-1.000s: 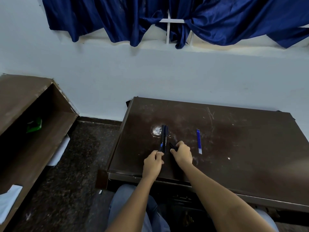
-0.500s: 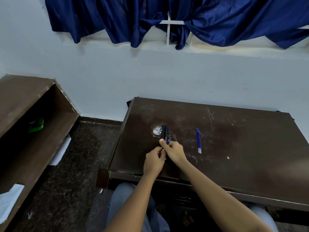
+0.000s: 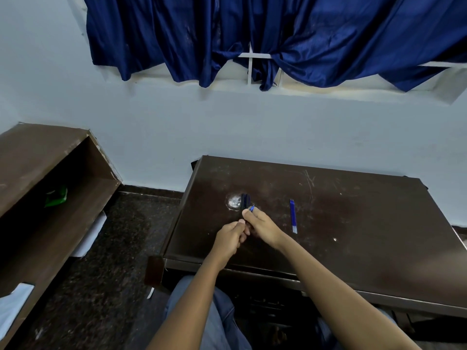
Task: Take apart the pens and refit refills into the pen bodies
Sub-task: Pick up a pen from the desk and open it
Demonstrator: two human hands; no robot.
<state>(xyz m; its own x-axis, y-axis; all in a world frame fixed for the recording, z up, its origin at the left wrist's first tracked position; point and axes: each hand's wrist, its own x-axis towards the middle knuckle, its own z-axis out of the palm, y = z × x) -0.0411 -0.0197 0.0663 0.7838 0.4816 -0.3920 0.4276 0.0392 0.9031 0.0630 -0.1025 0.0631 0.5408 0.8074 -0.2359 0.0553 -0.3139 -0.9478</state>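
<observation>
Near the front left of the worktop (image 3: pixel 353 248), the left hand (image 3: pixel 230 237) and right hand (image 3: pixel 264 224) meet, fingers curled round one pen (image 3: pixel 252 208). The fingers hide nearly all of it, and only a blue end shows at the right fingertips. Just beyond lie dark pens (image 3: pixel 245 200), partly covered, their count unclear. Blue refills (image 3: pixel 293 216) lie well to the right, towards the middle.

Dim, bluish indoor light; daylight seeps under the curtain (image 3: pixel 278 34); a pale sheen marks the desk (image 3: pixel 353 223); wide-angle bending at the edges; fine detail soft.
</observation>
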